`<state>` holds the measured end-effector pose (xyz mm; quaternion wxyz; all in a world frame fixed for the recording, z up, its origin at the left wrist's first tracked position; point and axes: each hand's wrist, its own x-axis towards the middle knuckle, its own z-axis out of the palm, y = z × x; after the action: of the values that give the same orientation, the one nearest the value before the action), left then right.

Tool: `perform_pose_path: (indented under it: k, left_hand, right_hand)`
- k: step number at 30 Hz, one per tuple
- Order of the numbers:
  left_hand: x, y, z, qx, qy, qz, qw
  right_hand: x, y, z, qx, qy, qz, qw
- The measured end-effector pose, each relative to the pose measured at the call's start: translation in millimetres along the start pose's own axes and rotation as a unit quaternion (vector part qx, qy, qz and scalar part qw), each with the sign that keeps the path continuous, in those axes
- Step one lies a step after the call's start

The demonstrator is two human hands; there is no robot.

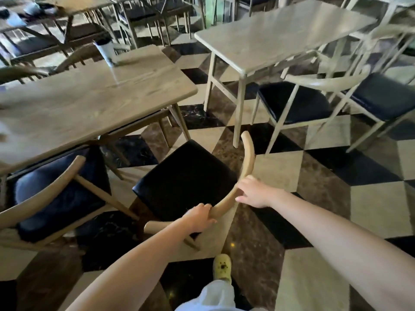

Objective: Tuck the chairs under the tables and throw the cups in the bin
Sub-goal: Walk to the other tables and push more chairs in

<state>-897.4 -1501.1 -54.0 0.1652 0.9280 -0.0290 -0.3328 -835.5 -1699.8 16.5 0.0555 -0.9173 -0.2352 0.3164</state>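
A wooden chair with a black seat stands out on the floor, off the near right corner of a long wooden table. My left hand grips the curved backrest rail near its lower end. My right hand holds the same rail a little higher up, fingers wrapped over it. A white paper cup with a dark lid stands on the far side of that table. A second chair sits partly under the table at the left.
A pale table stands at the right with two black-seated chairs pulled out beside it. More tables and chairs fill the back. The floor is checkered tile. My foot in a yellow shoe is behind the chair.
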Motion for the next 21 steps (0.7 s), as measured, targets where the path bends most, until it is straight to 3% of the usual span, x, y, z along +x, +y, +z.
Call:
perform_pose_path:
  k: [7, 11, 21]
  left_hand:
    - [22, -5, 0, -0.065, -0.049, -0.021, 0.997]
    - [24, -4, 1, -0.109, -0.055, -0.047, 0.991]
    - [18, 18, 4, -0.061, -0.009, -0.127, 0.99]
  right_hand:
    - [52, 25, -11, -0.205, -0.06, -0.094, 0.972]
    - [75, 35, -19, -0.226, -0.077, -0.148, 0.96]
    - [113, 67, -32, -0.293, -0.059, -0.252, 0.92]
